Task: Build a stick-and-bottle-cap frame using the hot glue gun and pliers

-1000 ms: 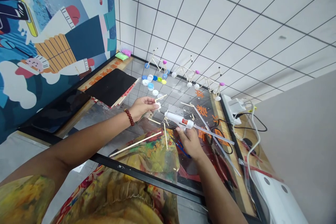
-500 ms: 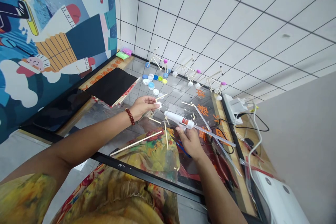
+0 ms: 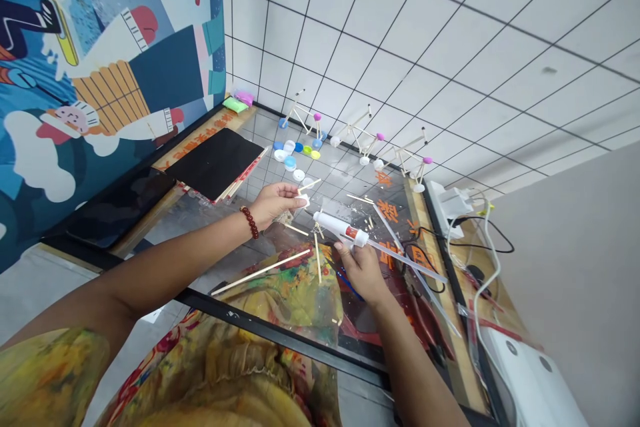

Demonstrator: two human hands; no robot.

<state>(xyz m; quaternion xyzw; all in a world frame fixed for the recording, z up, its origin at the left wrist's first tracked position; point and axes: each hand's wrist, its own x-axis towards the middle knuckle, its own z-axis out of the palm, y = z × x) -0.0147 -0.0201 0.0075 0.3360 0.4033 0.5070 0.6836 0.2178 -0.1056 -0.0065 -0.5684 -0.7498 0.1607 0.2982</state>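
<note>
Between the thumb and fingers of my left hand (image 3: 277, 202) is a small white bottle cap (image 3: 303, 200). A short wooden stick (image 3: 310, 185) shows just above the cap; whether it is joined to the cap I cannot tell. My right hand (image 3: 364, 270) is wrapped round a white glue gun (image 3: 336, 225), whose nozzle points left, close to the cap but apart from it. A long clear glue stick (image 3: 407, 259) sticks out of the gun's back end. Below the hands, loose wooden sticks (image 3: 317, 258) lie on the glossy table top.
Several stick models (image 3: 303, 117) with caps and pink balls stand along the back edge. Loose bottle caps (image 3: 290, 163) lie nearer. A black board (image 3: 216, 163) is at the left; pliers (image 3: 425, 320), a spare glue stick (image 3: 387, 225) and a power strip (image 3: 443, 203) are at the right.
Almost nothing differs. Both hands keep their holds on the cap and the glue gun, and the whole view has shifted very slightly.
</note>
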